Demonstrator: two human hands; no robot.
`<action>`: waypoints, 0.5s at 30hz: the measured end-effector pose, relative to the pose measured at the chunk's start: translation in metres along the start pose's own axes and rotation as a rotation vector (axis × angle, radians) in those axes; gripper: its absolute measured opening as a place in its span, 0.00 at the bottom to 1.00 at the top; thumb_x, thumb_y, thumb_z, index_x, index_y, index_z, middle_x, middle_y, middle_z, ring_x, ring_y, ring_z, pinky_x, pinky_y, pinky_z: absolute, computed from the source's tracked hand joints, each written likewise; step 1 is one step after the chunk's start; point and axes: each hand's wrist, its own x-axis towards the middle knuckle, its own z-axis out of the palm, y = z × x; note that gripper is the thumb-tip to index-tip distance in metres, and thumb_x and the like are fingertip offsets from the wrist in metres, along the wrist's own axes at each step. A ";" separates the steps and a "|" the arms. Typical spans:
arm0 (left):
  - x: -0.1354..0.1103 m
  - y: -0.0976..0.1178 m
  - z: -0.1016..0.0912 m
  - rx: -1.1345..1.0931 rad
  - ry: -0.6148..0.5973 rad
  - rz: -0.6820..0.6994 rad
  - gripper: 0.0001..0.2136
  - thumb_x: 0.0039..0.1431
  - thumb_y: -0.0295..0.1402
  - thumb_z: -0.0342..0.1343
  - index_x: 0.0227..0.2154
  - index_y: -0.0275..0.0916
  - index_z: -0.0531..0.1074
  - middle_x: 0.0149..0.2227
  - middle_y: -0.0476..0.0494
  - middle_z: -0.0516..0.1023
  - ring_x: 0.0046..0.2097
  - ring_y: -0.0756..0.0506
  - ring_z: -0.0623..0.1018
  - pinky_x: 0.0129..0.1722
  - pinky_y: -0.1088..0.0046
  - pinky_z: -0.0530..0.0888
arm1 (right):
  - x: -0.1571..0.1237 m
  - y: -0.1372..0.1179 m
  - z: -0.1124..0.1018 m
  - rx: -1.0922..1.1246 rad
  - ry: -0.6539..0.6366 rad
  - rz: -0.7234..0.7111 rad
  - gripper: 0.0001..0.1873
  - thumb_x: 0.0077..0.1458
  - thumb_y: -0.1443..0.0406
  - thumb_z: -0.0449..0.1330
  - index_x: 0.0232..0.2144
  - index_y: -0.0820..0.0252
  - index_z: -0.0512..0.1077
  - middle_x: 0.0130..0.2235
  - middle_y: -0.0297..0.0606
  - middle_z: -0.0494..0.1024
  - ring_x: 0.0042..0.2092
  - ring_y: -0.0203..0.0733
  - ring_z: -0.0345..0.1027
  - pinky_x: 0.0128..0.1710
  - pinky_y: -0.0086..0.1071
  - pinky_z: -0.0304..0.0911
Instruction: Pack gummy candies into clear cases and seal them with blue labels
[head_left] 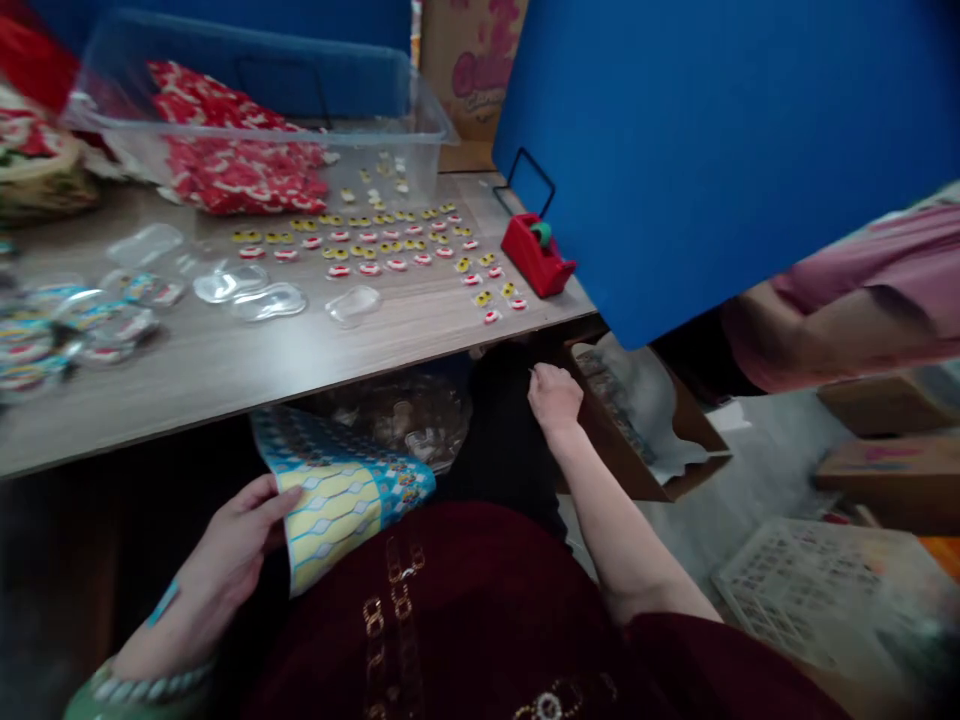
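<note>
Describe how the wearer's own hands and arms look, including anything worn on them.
Both the left hand and right hand are ungloved. The left wrist carries a narrow blue strip and a pale beaded bracelet, with something pale green beyond it, cuff or bangle unclear. On the right, a dark red sleeve leaves the forearm bare.

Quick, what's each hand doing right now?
Left hand: closed, holding the yellow-and-blue patterned sheet.
Right hand: curled closed; whether it holds anything can't be told.

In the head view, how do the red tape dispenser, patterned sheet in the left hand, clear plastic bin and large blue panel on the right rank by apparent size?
Largest to smallest:
1. Blue panel
2. Clear plastic bin
3. Patterned sheet
4. Red tape dispenser
</note>
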 end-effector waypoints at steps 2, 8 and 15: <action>-0.006 -0.003 -0.007 -0.016 0.013 0.040 0.16 0.38 0.27 0.68 0.35 0.37 0.76 0.30 0.46 0.82 0.29 0.44 0.80 0.28 0.71 0.78 | -0.016 -0.028 -0.002 -0.050 -0.071 -0.108 0.15 0.62 0.66 0.50 0.40 0.65 0.75 0.44 0.53 0.77 0.47 0.52 0.67 0.44 0.39 0.56; -0.005 -0.014 -0.026 -0.113 0.048 0.115 0.17 0.32 0.31 0.71 0.29 0.34 0.75 0.28 0.44 0.81 0.29 0.44 0.79 0.32 0.69 0.77 | -0.063 -0.110 -0.027 0.349 -0.212 -0.483 0.15 0.60 0.67 0.53 0.46 0.63 0.75 0.57 0.50 0.72 0.55 0.52 0.65 0.54 0.43 0.58; -0.014 -0.009 -0.021 -0.145 -0.101 0.206 0.16 0.34 0.28 0.69 0.31 0.36 0.76 0.28 0.48 0.79 0.30 0.47 0.77 0.35 0.70 0.74 | -0.100 -0.260 -0.072 0.684 -0.651 -1.022 0.12 0.61 0.67 0.54 0.42 0.57 0.76 0.45 0.39 0.78 0.47 0.41 0.71 0.47 0.32 0.64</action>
